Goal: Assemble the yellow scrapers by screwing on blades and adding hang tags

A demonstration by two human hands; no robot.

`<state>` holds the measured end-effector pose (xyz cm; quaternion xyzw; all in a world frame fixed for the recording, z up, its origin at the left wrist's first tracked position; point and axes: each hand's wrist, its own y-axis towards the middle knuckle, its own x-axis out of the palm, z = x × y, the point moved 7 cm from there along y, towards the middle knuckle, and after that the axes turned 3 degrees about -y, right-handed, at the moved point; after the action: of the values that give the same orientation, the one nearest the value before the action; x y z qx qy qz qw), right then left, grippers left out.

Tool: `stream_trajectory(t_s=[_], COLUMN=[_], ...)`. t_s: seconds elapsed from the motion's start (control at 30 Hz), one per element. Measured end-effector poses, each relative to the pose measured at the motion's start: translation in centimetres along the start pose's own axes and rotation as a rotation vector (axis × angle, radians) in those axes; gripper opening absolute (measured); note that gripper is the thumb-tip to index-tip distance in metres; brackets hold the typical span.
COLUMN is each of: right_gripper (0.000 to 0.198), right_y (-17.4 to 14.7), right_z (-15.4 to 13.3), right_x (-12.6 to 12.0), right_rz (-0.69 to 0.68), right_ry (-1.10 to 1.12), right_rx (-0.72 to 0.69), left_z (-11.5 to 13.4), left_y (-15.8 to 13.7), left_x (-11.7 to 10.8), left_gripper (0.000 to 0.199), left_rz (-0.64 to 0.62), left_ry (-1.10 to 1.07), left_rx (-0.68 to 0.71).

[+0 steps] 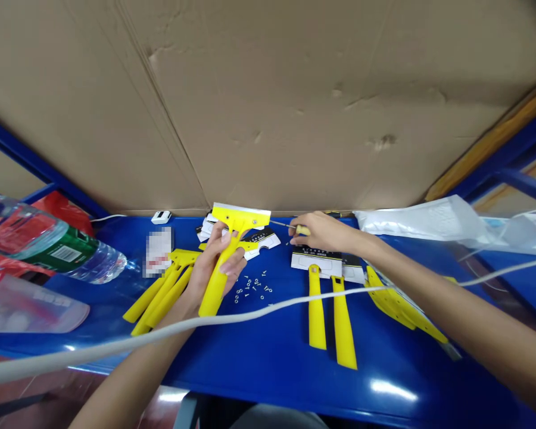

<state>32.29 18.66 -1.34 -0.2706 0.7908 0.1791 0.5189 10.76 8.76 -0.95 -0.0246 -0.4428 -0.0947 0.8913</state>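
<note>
Working at the blue bench (268,357), I judge I'm partway: two carded scrapers (326,298) lie finished at right, bare yellow handles (161,292) wait at left, tiny screws (252,289) scattered between. My left hand (214,262) grips a scraper (232,250) upright; my right hand (324,232) pinches a screwdriver (290,227), tip pointing at its head.

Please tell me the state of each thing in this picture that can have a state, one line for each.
left hand: closed around the yellow scraper, held raised
right hand: pinching a screwdriver, tip toward the scraper
two packaged scrapers: lying flat on the blue table
small screws: loose, scattered
water bottle: lying on its side
</note>
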Motion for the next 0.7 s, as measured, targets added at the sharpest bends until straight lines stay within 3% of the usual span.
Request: stream_trajectory(t_s=[0.2,0.37,0.47,0.63,0.7], right_gripper=[0.016,0.003,0.006,0.016,0.015], right_y=[3.5,3.3,2.3,-0.1,-0.8], right_z=[-0.1,-0.2,-0.3,-2.0,-2.6], right_x=[2.6,3.2,1.8,-3.5,-4.6], right_rz=[-0.179,-0.218,-0.115,0.236,0.288], right_ry=[0.023,0.083,0.083,0.151,0.162], right_rx=[-0.126,-0.157,-0.115,-0.043,-0.06], left_z=[0.0,-0.7,-1.4,-3.3,-4.0], left_y=[-0.2,-0.3,-0.3,-0.2,-0.2], left_x=[0.4,-0.2,-0.3,-0.9,-1.2], left_gripper=[0.027,0.021,0.023,0.033,0.033], left_rz=[-0.021,-0.04,-0.037,0.018,0.046], left_ry=[0.01,0.023,0.021,0.071,0.113], left_rx=[0.0,-0.068,-0.093,-0.164,-0.2])
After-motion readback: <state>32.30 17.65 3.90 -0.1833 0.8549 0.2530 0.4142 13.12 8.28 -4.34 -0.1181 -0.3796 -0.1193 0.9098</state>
